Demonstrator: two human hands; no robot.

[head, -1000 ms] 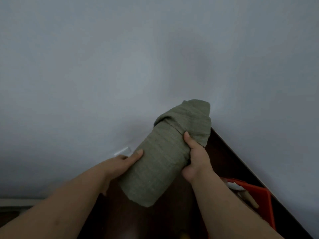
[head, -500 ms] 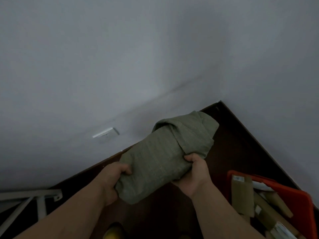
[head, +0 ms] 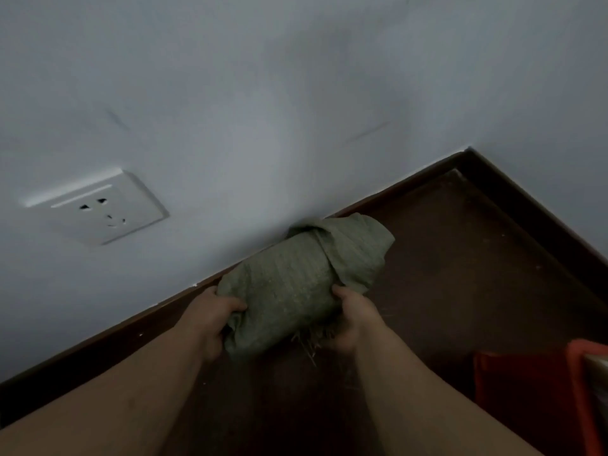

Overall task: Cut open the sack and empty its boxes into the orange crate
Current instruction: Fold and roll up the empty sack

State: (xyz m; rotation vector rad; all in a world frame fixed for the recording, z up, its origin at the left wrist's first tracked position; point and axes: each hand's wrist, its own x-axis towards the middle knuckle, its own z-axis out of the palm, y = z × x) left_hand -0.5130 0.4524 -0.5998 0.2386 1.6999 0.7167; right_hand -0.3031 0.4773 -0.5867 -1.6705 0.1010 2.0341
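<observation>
A grey-green woven sack [head: 296,284], rolled into a bundle with its far end folded over, is held low over the dark brown floor close to the wall. My left hand [head: 210,317] grips the sack's near left corner. On the near right edge my right hand [head: 355,317] is clamped, where frayed threads hang out. The orange crate [head: 526,390] shows only partly at the lower right edge, with a pale box edge [head: 597,366] just visible inside it.
A pale wall fills the upper view, with a white power socket [head: 98,209] at the left. A dark skirting board [head: 411,182] runs along both walls to a corner at the upper right. Dark brown floor [head: 477,274] lies to the right of the sack.
The sack has come down from wall height toward the floor near the skirting. Both hands shifted to its near end. The view tilted down, and the crate slid toward the right edge.
</observation>
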